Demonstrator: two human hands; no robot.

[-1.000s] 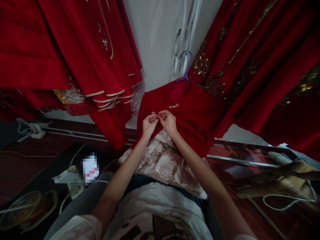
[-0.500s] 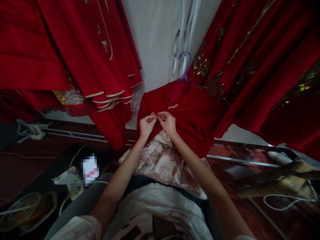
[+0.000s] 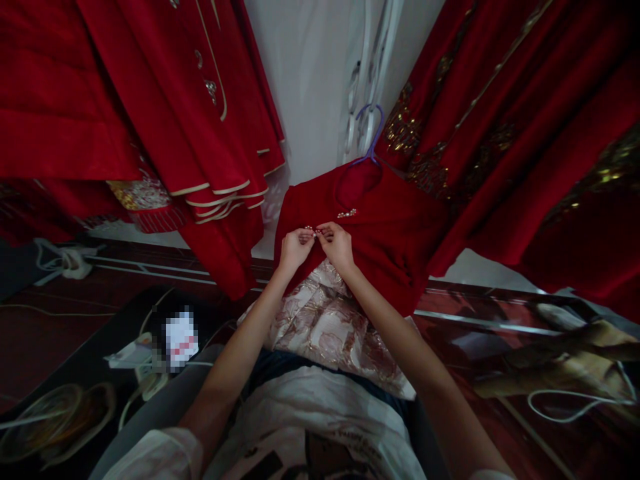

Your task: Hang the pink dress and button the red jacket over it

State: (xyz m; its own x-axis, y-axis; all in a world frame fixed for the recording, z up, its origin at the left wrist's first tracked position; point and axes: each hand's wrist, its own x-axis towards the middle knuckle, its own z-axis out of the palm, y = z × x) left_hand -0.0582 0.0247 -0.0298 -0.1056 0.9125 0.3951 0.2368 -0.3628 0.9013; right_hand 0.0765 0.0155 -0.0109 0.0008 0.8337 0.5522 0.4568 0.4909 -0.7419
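A red garment (image 3: 400, 223) on a purple hanger (image 3: 373, 143) spreads out in front of me. My left hand (image 3: 296, 248) and my right hand (image 3: 337, 245) meet on its front, almost touching. Both are closed, with thumb and fingers pinching a small beaded fastening (image 3: 316, 233), which the fingers largely cover. Just above, toward the collar, sits a similar row of pale beads (image 3: 347, 214). Under my wrists, a pale pink and gold patterned cloth (image 3: 335, 327) lies over my lap.
Red garments with pale trim (image 3: 220, 153) hang at left, and gold-sequined red ones (image 3: 480, 160) at right. A dark bench (image 3: 100, 373) at left holds a power strip (image 3: 133, 355) and a clear bowl (image 3: 55, 420). Brown paper-like material (image 3: 555, 367) with a white cord lies at right.
My left hand has shifted slightly right, toward my right hand, and its fingers are more curled. The right hand keeps its pinch in nearly the same place.
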